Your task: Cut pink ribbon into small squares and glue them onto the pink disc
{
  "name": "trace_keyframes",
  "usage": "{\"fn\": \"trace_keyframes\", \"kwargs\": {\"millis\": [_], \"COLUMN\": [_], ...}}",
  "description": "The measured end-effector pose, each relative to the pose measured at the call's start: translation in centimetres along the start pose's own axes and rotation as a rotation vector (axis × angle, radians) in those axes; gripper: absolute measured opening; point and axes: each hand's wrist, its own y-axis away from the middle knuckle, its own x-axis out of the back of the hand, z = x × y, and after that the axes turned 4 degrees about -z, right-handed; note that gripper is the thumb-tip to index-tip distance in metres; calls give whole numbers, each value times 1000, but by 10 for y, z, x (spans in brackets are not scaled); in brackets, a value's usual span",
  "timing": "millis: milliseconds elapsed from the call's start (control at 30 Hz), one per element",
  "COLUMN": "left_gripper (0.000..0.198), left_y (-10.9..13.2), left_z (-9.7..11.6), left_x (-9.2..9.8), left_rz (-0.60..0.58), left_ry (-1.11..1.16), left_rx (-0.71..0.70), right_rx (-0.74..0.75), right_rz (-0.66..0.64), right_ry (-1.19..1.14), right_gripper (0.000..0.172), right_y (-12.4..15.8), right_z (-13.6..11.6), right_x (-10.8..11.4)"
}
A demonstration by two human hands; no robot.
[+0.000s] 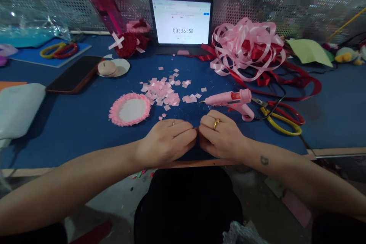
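Observation:
My left hand (170, 141) and my right hand (221, 135) meet at the table's front edge, fingers curled in and knuckles almost touching. Both are closed; whatever they may hold is hidden behind the fingers. Just beyond my left hand lies a round white disc edged with pink ribbon petals (112, 112). Small cut squares of pink ribbon (161, 91) are heaped behind it, with a few strays towards the right. A pink glue gun (225, 99) rests on its side beyond my right hand, its nozzle pointing left at the squares.
Yellow-and-red scissors (281, 122) lie right of the glue gun. Tangled pink ribbon (248, 45) and red ribbon (310, 87) sit behind. A tablet (183, 23) showing a timer stands at the back. On the left are a phone (76, 74) and a white pouch-like object (20, 108).

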Motion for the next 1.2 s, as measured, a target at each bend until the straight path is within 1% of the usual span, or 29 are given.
{"fn": "trace_keyframes", "kwargs": {"millis": [233,400,467,567,767,967,1100,1200], "left_gripper": [21,7,6,6,4,11,15,15], "left_y": [0,-3,-5,-7,-4,-2,-3,-3], "left_z": [0,-3,-4,-4,-4,-3,-1,-1], "left_x": [0,2,3,5,3,1,0,0], "left_rz": [-10,91,105,97,60,32,34,36], "left_ry": [-16,47,79,96,61,74,49,43], "left_rx": [15,65,91,98,86,78,57,45], "right_rx": [-3,-41,-48,-41,-38,-28,-12,1], "right_rz": [-5,11,16,27,1,4,-7,-7], "right_ry": [12,-72,-87,-78,-75,-81,-51,-22], "right_gripper": [23,23,23,23,24,23,25,24], "right_y": [1,-1,-1,-1,0,-1,-1,-2], "right_z": [1,3,4,4,4,2,1,0], "right_x": [0,6,8,9,8,6,5,4]}}
